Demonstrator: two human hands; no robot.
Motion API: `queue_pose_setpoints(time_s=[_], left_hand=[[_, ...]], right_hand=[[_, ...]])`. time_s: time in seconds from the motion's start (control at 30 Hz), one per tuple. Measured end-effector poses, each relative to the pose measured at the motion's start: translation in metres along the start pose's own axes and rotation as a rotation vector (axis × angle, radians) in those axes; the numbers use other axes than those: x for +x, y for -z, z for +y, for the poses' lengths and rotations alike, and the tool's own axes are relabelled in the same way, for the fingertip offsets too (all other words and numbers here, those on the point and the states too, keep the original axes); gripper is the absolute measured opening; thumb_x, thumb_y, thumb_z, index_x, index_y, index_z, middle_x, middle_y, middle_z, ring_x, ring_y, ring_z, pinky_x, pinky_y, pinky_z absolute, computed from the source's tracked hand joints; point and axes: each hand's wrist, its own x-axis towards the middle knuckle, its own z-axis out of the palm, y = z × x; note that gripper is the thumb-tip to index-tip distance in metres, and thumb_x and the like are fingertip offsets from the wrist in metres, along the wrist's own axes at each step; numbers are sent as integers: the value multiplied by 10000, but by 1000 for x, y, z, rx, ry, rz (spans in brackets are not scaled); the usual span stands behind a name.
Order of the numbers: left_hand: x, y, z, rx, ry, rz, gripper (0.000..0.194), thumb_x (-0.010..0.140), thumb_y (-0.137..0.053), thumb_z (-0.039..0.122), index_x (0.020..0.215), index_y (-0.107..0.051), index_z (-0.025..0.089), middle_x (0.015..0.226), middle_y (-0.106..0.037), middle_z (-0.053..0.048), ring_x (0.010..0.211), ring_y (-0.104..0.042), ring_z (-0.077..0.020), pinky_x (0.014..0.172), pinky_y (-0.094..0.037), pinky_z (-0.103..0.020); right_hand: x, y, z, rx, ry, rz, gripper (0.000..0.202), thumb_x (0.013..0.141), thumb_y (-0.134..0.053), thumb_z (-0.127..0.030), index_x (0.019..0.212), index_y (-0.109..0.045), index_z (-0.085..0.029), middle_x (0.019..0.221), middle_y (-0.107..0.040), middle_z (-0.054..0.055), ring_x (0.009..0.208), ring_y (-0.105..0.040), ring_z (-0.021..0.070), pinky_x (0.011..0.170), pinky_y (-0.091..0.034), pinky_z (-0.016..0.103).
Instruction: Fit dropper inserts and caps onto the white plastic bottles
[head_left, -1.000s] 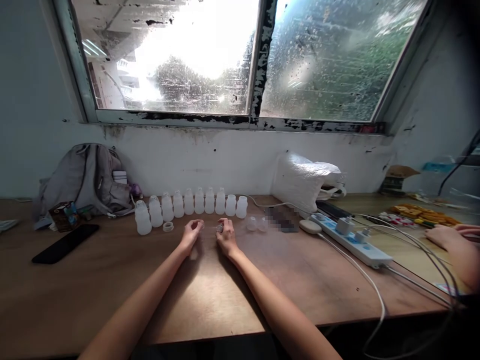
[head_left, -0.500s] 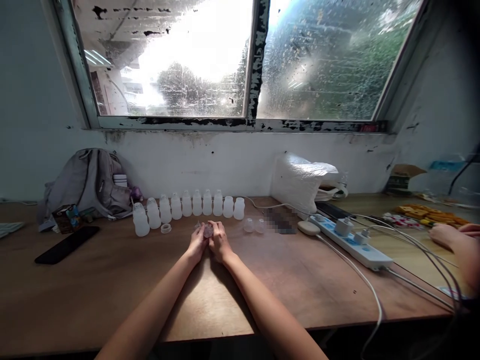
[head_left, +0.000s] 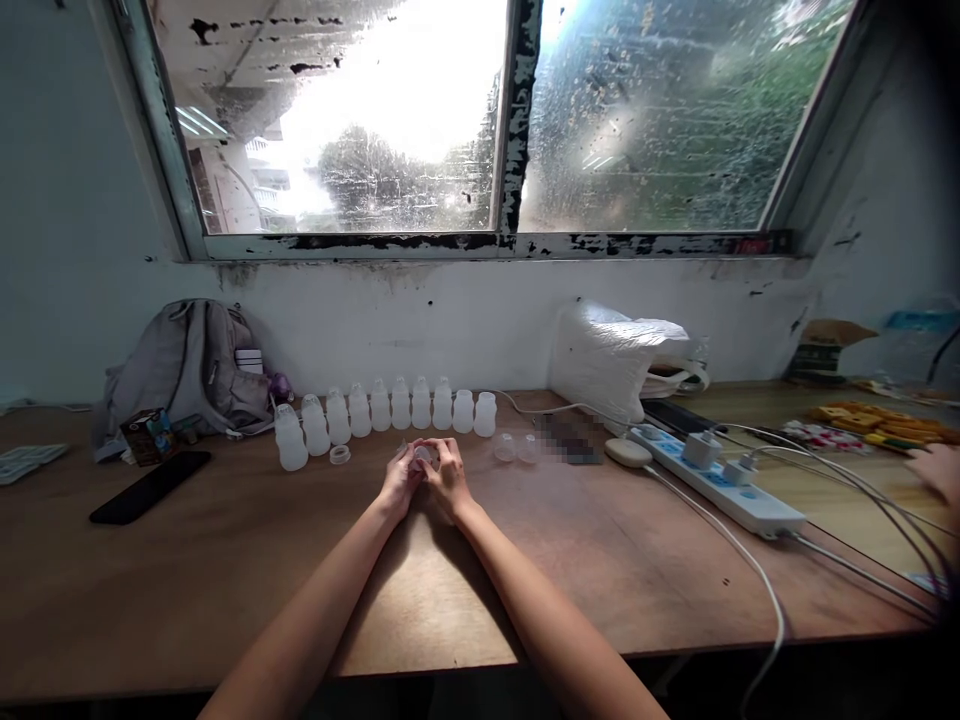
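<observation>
Both hands meet over the middle of the wooden table [head_left: 247,590]. My left hand [head_left: 400,482] has its fingers wrapped round small clear plastic pieces [head_left: 421,457]. My right hand [head_left: 448,478] pinches at the same pieces from the right; their exact shape is too small to tell. Behind the hands stands a curved row of several frosted bottles [head_left: 400,405], most with tops on, the two at the right end without. A white ring [head_left: 340,455] lies before the row. Two clear domed caps [head_left: 516,448] rest right of my right hand.
At the left are a grey backpack [head_left: 187,370], a small box [head_left: 148,437] and a black phone [head_left: 150,488]. At the right are a white bag [head_left: 611,365], a round white device [head_left: 628,453], a power strip [head_left: 720,483] with cables and another person's hand [head_left: 937,470].
The view has shifted slightly, so the objects sit a little further right. My fingers have moved on the clear pieces. The other person's hand has moved toward the right edge.
</observation>
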Motion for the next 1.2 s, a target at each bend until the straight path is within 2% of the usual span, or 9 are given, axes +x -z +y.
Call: queue_pose_setpoints(time_s=[0.1,0.2,0.3,0.4,0.53,0.67,0.83,0.93,1.2], left_hand=[[-2,0,4,37,-3,-20,333,757,-528,310,1043,-550,142,778,-631,-52,643,-593,-117,621,-468,-224],[-1,1,5,43,20,-43,349,779,-484,321,1069,-535,133,805,-633,-73,668,-602,-135,623,-472,-238],[2,3,3,75,72,25,322,812,-416,325,1025,-541,119,776,-626,-77,645,-598,-136,597,-477,-249],[2,2,1,146,64,89,279,809,-419,318,960,-555,128,766,-621,-65,626,-591,-126,581,-479,-243],[-1,-1,0,260,-15,77,261,774,-474,346,878,-587,136,802,-630,-68,664,-595,-131,609,-483,-240],[-1,-1,-1,420,-138,29,303,731,-514,392,827,-613,123,838,-631,-90,728,-592,-164,614,-491,-257],[-2,0,-2,631,-282,-21,261,710,-542,341,842,-623,132,866,-619,-95,767,-579,-179,601,-497,-255],[-6,-2,1,735,-370,-34,234,729,-512,328,808,-621,137,813,-611,-79,713,-575,-160,587,-494,-252],[-15,-8,1,768,-456,-97,181,758,-451,279,777,-576,150,758,-546,-34,650,-539,-123,540,-495,-238]], right_hand=[[0,0,2,5,-111,-42,334,664,-560,-270,974,-511,-155,874,-547,79,781,-535,184,714,-437,323],[-2,-2,2,72,-161,-142,254,712,-502,-299,922,-509,-158,758,-581,49,673,-546,152,658,-439,287],[-3,-4,3,29,-145,-99,129,712,-473,-284,767,-507,-172,725,-580,41,652,-535,144,637,-425,271],[-2,-4,5,-29,-170,-25,106,663,-499,-273,699,-470,-178,678,-556,26,610,-514,142,598,-411,265],[0,-2,10,-23,-231,6,105,649,-480,-254,715,-439,-184,624,-526,2,552,-500,132,559,-392,249],[1,-1,15,-15,-248,9,111,658,-460,-245,751,-451,-186,652,-549,13,586,-520,136,577,-389,242],[3,3,19,-63,-271,-3,103,652,-470,-261,725,-474,-189,650,-558,18,618,-521,143,591,-376,242],[4,7,16,-82,-303,-10,94,629,-489,-271,677,-475,-192,638,-555,14,617,-512,144,578,-364,239],[6,14,9,-11,-286,14,80,601,-465,-256,638,-429,-196,570,-482,-25,551,-451,124,526,-328,223]])
